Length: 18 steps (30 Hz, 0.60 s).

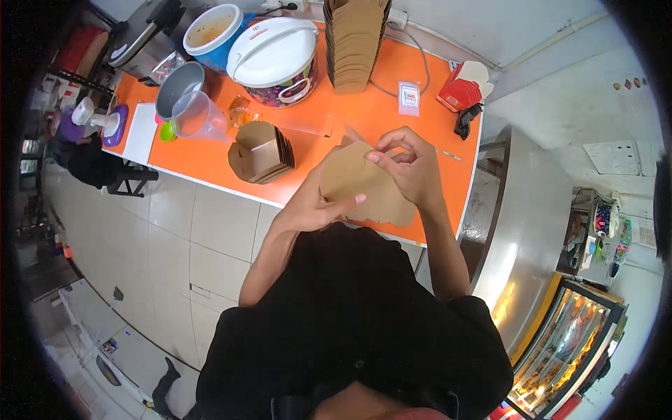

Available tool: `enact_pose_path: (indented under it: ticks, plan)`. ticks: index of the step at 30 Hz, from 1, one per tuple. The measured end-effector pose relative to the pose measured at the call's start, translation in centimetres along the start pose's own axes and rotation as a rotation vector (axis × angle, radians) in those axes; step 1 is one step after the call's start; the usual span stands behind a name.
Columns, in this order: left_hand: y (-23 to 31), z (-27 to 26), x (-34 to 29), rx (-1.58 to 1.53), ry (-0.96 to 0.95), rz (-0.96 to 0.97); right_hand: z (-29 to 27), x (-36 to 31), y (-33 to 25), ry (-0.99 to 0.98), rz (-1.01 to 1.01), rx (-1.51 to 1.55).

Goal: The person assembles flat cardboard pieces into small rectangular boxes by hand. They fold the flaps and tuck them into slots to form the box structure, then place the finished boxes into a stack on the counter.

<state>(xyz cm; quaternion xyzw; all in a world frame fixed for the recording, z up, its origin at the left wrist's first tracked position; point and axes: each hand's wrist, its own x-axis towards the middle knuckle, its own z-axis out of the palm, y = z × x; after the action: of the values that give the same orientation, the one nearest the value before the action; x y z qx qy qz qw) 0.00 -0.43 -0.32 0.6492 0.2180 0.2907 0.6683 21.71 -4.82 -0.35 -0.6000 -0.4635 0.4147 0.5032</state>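
A brown cardboard food box blank (pixel 371 185), partly folded, is held over the near edge of the orange table. My left hand (pixel 311 206) grips its left side, with the thumb lying on top and the other fingers hidden beneath. At the upper right edge, my right hand (pixel 411 164) pinches the cardboard between thumb and fingers. Just left of my hands sits a small nested stack of formed brown boxes (pixel 260 152), open side up. Farther back, a tall stack of brown cardboard boxes (pixel 355 49) stands against the wall.
On the orange table (pixel 203 154) are a white-lidded food container (pixel 273 52), a blue tub (pixel 213 31), a grey bowl (pixel 180 87) and a clear plastic container (pixel 198 115). A red takeaway box (pixel 463 87) stands at the back right. Right of the table runs a metal counter (pixel 521 203).
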Motion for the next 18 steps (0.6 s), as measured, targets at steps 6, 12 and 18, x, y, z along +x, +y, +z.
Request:
enact_pose_path:
  ticks: [6, 12, 18]
  plan:
    - [-1.0, 0.2, -0.1, -0.518, 0.179, -0.398, 1.7, -0.7, 0.9, 0.185, -0.198, -0.147]
    - [-1.7, 0.4, -0.6, -0.515, 0.199, -0.389, 2.0, -0.8, 1.6, 0.099, -0.075, 0.115]
    - [-1.0, -0.6, 0.4, -0.513, 0.217, -0.391, 3.8, -0.8, 0.7, 0.328, -0.227, -0.218]
